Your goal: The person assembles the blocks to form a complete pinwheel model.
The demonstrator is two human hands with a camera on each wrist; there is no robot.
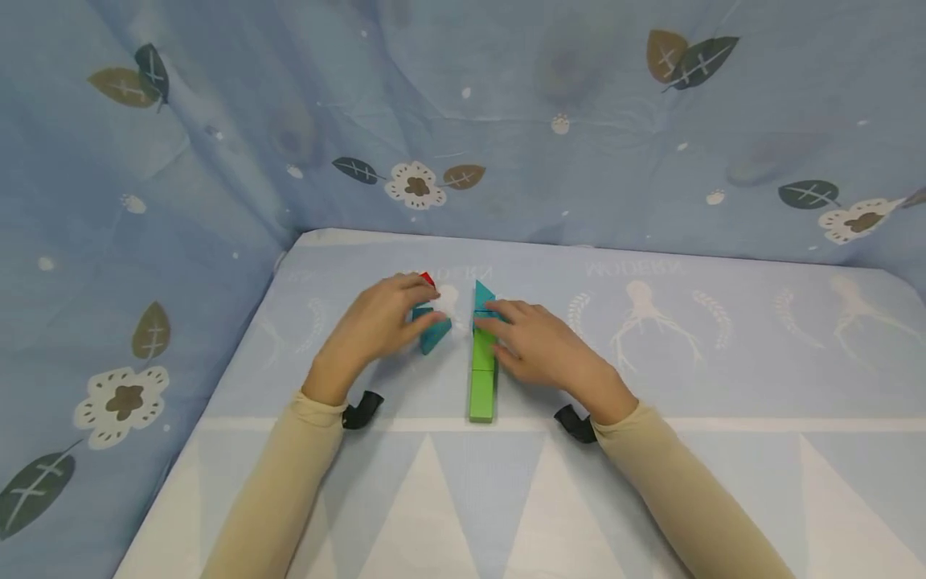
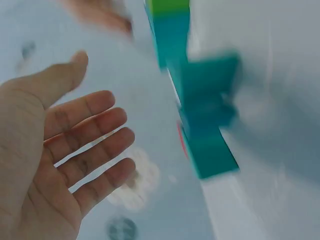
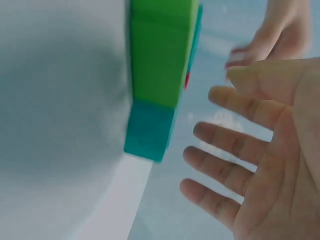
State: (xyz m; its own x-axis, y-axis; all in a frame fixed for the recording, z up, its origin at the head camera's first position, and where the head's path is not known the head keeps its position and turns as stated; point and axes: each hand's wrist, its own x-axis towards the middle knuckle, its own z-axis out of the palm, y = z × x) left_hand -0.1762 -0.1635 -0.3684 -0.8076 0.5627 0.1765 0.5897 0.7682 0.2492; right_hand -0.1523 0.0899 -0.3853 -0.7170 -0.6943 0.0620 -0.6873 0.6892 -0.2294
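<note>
My left hand (image 1: 383, 318) is nearest some teal blocks (image 1: 436, 334) with slanted edges, and part of a red block (image 1: 428, 278) shows behind its fingers. In the left wrist view its fingers are extended and nothing lies in the palm. A row of green blocks (image 1: 481, 394) runs away from me, with a pointed teal block (image 1: 483, 295) towards its far end. Beside that row is my right hand (image 1: 542, 346), its fingertips overlapping the row in the head view. The right wrist view shows these fingers spread, apart from the green and teal blocks (image 3: 150, 131).
Black curved pieces (image 1: 362, 410) appear by both wrists. A pale patterned cloth (image 1: 687, 378) covers the table, whose far edge meets a hanging blue cloth (image 1: 550, 185) with leaves and flowers. The blue cloth also rises on the left.
</note>
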